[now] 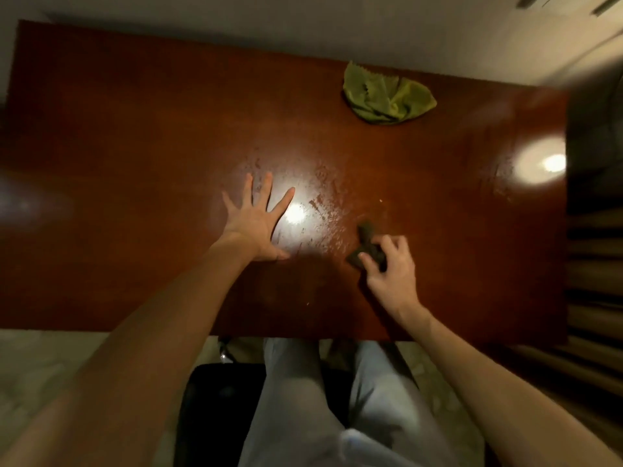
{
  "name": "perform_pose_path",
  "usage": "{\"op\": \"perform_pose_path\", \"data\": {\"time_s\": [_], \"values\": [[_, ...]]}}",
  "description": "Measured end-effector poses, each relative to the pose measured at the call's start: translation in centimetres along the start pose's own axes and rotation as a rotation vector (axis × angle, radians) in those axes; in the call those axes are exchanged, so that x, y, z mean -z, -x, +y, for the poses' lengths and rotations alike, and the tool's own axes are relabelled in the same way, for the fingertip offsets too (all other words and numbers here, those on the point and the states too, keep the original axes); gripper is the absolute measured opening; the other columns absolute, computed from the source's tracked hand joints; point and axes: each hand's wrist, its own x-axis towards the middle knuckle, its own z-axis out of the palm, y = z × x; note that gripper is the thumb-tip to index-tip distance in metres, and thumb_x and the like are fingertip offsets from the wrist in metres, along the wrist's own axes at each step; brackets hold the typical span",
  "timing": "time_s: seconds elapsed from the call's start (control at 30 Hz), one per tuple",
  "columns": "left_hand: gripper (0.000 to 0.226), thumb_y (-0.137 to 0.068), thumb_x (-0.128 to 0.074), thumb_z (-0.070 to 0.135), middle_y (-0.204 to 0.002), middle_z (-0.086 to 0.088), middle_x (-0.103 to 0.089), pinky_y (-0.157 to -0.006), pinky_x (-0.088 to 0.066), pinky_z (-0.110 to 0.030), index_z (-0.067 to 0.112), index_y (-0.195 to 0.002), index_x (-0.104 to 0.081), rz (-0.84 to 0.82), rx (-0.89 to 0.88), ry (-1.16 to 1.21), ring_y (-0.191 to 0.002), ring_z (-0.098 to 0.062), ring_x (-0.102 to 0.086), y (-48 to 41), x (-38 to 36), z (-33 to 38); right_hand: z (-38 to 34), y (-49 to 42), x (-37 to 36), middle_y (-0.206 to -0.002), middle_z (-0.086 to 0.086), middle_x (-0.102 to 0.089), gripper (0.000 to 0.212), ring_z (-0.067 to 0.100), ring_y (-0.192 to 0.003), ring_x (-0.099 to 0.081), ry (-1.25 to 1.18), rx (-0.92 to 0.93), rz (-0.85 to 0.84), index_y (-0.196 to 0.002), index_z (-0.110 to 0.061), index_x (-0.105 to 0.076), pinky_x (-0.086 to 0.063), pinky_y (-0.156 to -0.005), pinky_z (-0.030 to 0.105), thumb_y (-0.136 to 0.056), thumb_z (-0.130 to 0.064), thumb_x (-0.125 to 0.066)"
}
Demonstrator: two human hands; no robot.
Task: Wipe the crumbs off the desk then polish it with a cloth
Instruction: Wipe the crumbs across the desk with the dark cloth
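While left hand (254, 220) lies splayed, right hand (391, 267) pinches dark cloth (366, 231) near desk (472, 298) edge

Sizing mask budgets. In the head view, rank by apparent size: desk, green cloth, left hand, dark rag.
1. desk
2. green cloth and left hand: these look about alike, and the hand is nearer the camera, so they are unranked
3. dark rag, partly hidden under the right hand

Tiny crumbs (381, 200), dark cloth (365, 234) half under right hand (391, 269) — desk's (135, 129) right end blurred
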Motion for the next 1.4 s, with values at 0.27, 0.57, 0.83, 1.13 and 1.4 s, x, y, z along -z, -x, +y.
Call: {"op": "perform_pose_path", "data": {"time_s": [0.27, 0.57, 0.83, 1.13, 1.4], "values": [[0.139, -0.069, -0.067, 0.086, -0.162, -0.011, 0.041, -0.117, -0.011, -0.079, 0.042, -0.154, 0.035, -0.033, 0.03, 0.014, -0.15, -0.048, 0.03, 0.7, 0.3, 0.5, -2.3, 9.5, -8.4, -0.124, 0.009, -0.045, 0.04, 0.026, -0.095, -0.054, 0.168, 0.404, -0.377, -0.123, -0.017, -0.054, -0.054, -0.085, 0.038, -0.095, -0.041, -0.07], [0.14, -0.074, -0.075, 0.074, -0.159, -0.011, 0.046, -0.121, -0.01, -0.073, 0.04, -0.153, 0.036, -0.079, 0.11, 0.036, -0.149, -0.048, 0.03, 0.7, 0.6, 2.2, -2.5, 0.7, -4.3, -0.113, 0.014, -0.057, 0.037, 0.02, -0.089, -0.049, 0.266, 0.392, -0.248, -0.119, -0.012, -0.057, -0.054, -0.082, 0.039, -0.09, -0.025, -0.076], [0.139, -0.078, -0.076, 0.068, -0.155, -0.01, 0.052, -0.122, -0.008, -0.072, 0.04, -0.151, 0.04, -0.139, 0.144, 0.004, -0.148, -0.047, 0.034, 1.2, 1.3, 3.1, -0.5, -8.1, 3.1, -0.124, 0.004, -0.051, 0.034, 0.013, -0.099, -0.048, 0.024, 0.034, 0.005, -0.122, -0.013, -0.055, -0.037, -0.09, 0.026, -0.094, -0.022, -0.073], [0.141, -0.08, -0.073, 0.069, -0.15, -0.011, 0.056, -0.122, -0.011, -0.071, 0.039, -0.144, 0.048, -0.19, 0.185, -0.059, -0.146, -0.048, 0.036, 1.0, 2.1, 3.8, 1.4, -11.5, 3.5, -0.128, 0.005, -0.046, 0.042, 0.018, -0.094, -0.048, 0.206, 0.097, -0.12, -0.136, -0.023, -0.059, -0.049, -0.098, 0.035, -0.096, -0.029, -0.071], [0.144, -0.077, -0.075, 0.069, -0.153, -0.012, 0.054, -0.122, -0.021, -0.067, 0.037, -0.146, 0.047, -0.199, 0.212, -0.095, -0.15, -0.05, 0.03, 0.6, 2.4, 4.5, 0.8, -11.9, 4.0, -0.121, 0.008, -0.05, 0.038, 0.03, -0.09, -0.062, 0.395, 0.328, -0.267, -0.129, -0.017, -0.062, -0.058, -0.089, 0.045, -0.093, -0.029, -0.062]]}}
